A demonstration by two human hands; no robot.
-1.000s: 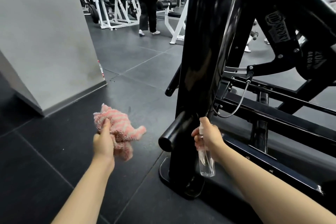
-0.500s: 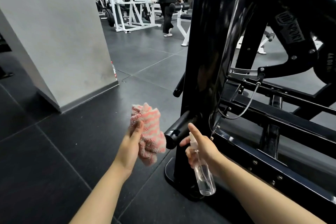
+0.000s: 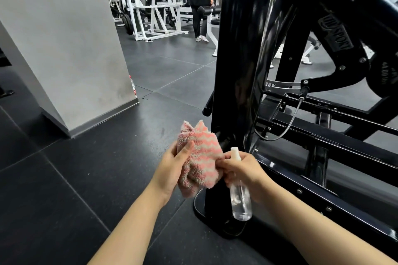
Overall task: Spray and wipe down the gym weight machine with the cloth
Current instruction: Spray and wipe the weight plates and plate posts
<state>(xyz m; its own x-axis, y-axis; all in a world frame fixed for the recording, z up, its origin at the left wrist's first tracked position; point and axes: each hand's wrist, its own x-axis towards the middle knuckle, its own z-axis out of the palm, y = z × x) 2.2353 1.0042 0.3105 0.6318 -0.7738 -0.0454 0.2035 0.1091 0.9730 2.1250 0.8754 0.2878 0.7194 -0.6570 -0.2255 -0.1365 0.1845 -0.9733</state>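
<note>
- Since half a second ago, the left hand (image 3: 172, 171) has carried the cloth (image 3: 199, 160) rightward until it meets the right hand (image 3: 244, 170); a second ago the two were well apart.
- The left hand grasps the bunched pink-and-white cloth, thumb across its front and the other fingers hidden behind it.
- The right hand is curled round the neck of the spray bottle (image 3: 240, 199), with the white nozzle sticking up above the knuckles; its fingertips touch the cloth's right edge.
- Judging by the hands brought together, the person is either wetting the cloth or rearranging it before wiping; which one cannot be told.
- The weight machine (image 3: 241, 60) stands just beyond the hands, its glossy black post to the right of centre and its frame running off to the right.
- The cloth covers the stub bar low on the post, so the spot likely to be wiped is mostly hidden.
- No mist or wet patch can be made out on the black paint.
- The machine is cut off at the top and right edges.
- Far behind, a person (image 3: 199, 0) stands among white racks (image 3: 150, 6), only partly in view; a grey pillar (image 3: 64, 38) fills the left.
</note>
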